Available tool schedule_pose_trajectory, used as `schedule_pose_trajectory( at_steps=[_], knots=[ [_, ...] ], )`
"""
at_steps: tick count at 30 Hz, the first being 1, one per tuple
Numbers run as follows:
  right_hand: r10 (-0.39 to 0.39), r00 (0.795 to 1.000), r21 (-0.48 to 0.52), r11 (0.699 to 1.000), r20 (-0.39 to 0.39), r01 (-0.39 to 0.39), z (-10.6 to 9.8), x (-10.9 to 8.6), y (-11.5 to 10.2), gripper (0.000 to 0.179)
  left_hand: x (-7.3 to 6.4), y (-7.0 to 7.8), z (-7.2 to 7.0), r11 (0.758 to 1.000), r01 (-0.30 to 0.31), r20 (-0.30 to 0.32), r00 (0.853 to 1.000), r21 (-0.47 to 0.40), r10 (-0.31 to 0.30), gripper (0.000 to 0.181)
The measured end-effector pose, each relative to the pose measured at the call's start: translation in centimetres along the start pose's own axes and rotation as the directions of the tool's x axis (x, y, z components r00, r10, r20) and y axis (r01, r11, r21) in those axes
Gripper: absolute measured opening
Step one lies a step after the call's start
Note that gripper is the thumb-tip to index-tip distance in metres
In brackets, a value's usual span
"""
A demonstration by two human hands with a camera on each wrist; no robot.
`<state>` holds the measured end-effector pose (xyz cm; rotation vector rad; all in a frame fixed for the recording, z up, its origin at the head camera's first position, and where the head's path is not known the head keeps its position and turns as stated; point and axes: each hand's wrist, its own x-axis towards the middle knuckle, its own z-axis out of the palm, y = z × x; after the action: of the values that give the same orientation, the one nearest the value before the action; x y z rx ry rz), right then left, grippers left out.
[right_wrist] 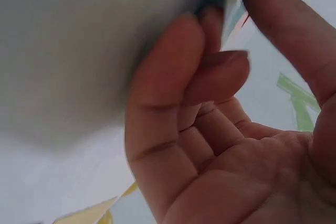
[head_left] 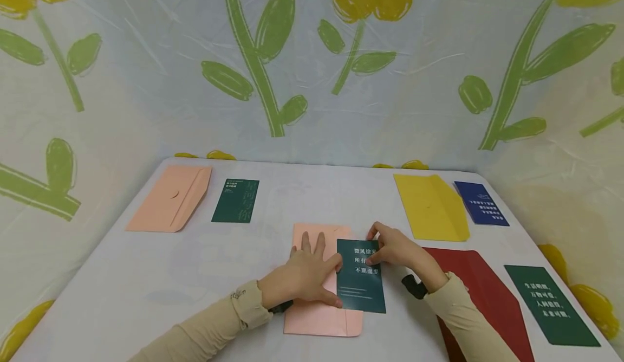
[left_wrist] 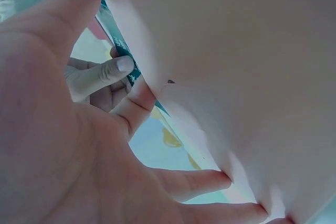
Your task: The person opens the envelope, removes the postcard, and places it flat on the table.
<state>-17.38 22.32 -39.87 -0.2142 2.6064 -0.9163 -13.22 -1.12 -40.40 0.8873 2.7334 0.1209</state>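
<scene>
A pink envelope (head_left: 317,318) lies at the front middle of the table in the head view. My left hand (head_left: 304,280) presses on it with spread fingers, thumb and index fingertips right at the left edge of a dark green card (head_left: 361,291) with white Chinese text. The card overlaps the envelope's right side. With thumb and fingers, my right hand (head_left: 397,248) pinches the card's upper right edge. In the left wrist view the envelope (left_wrist: 236,51) fills the right side, with the card (left_wrist: 122,45) along its edge. The right wrist view shows curled fingers (right_wrist: 157,98) at the card.
At the back left lie another pink envelope (head_left: 163,199) and a green card (head_left: 235,202). A yellow envelope (head_left: 429,210) and a blue card (head_left: 480,204) are at the back right. Under the right forearm lies a red envelope (head_left: 482,291), beside another green card (head_left: 551,318).
</scene>
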Motion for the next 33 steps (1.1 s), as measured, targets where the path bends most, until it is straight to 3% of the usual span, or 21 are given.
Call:
schedule_pose_trajectory(
  at_steps=[21,33],
  knots=[
    [0.107,0.994,-0.055,0.993,-0.021,-0.108,-2.5,-2.4,2.9,0.052,-0.1,-0.2,0.2,1.000,-0.012,0.002,1.000,0.013,0.012,0.060],
    [0.140,0.989,-0.131,0.981,-0.045,-0.145,-3.0,-2.9,2.9,0.053,-0.1,-0.3,0.1,0.999,-0.015,0.012,1.000,0.032,0.015,0.065]
  ],
)
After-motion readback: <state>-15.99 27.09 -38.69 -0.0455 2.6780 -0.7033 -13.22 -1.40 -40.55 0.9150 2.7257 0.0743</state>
